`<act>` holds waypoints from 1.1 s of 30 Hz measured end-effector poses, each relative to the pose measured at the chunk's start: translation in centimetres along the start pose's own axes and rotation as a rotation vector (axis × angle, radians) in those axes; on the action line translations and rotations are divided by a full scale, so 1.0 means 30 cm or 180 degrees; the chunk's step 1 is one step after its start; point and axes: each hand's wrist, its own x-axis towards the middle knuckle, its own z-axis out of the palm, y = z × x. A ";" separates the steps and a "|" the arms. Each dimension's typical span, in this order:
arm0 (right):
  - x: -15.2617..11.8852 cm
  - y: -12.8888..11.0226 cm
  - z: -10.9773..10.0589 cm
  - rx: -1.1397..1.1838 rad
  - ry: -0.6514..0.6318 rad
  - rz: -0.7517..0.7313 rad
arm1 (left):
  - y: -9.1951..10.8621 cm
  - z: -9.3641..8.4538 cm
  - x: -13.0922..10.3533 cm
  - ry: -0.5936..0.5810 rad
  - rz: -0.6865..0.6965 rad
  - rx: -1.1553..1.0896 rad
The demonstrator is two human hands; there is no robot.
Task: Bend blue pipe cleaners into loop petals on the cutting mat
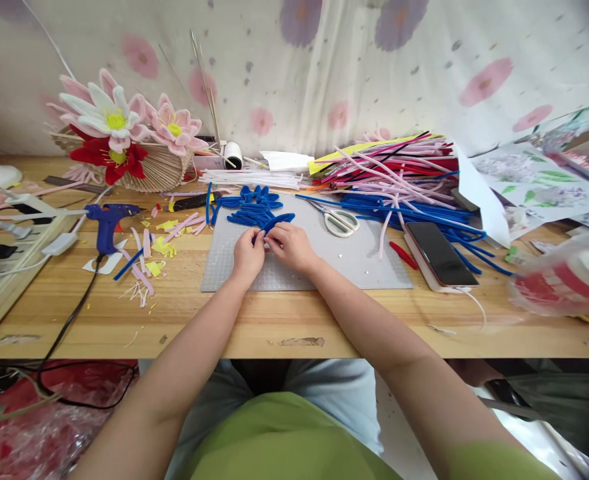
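Note:
My left hand (249, 255) and my right hand (290, 247) meet over the grey cutting mat (304, 277), both closed on a blue looped pipe-cleaner piece (280, 220). The piece sticks up beyond my fingertips, and its lower end is hidden between them. Just behind my hands lie more bent blue pipe-cleaner shapes (254, 203). White-handled scissors (341, 223) rest on the mat to the right of my right hand.
A blue glue gun (107, 223) stands at left near yellow and pink scraps (161, 247). Fuzzy flowers (117, 120) are behind it. Blue stems (414, 213), a phone (439, 253), a red tool (403, 255) and a wrapped cup (569, 273) lie right.

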 end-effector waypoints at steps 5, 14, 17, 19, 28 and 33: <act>0.007 0.007 0.040 0.1114 0.0121 0.0903 | -0.010 -0.001 0.027 0.0196 -0.0391 -0.0569; 0.028 0.033 0.045 0.3634 0.0360 0.2116 | 0.030 -0.011 0.007 -0.0447 -0.0740 -0.0980; 0.026 0.036 0.032 0.3764 0.0267 0.2084 | 0.056 -0.025 0.006 -0.0722 -0.1155 -0.1299; 0.022 0.042 0.023 0.3820 0.0125 0.2038 | 0.073 -0.043 0.010 -0.0960 -0.1526 -0.1518; 0.009 0.060 -0.008 0.4583 -0.0501 0.2159 | 0.089 -0.083 0.011 -0.1586 -0.2627 -0.2366; 0.010 0.062 -0.013 0.4821 -0.0565 0.2036 | 0.108 -0.078 0.002 -0.1698 -0.2905 -0.2640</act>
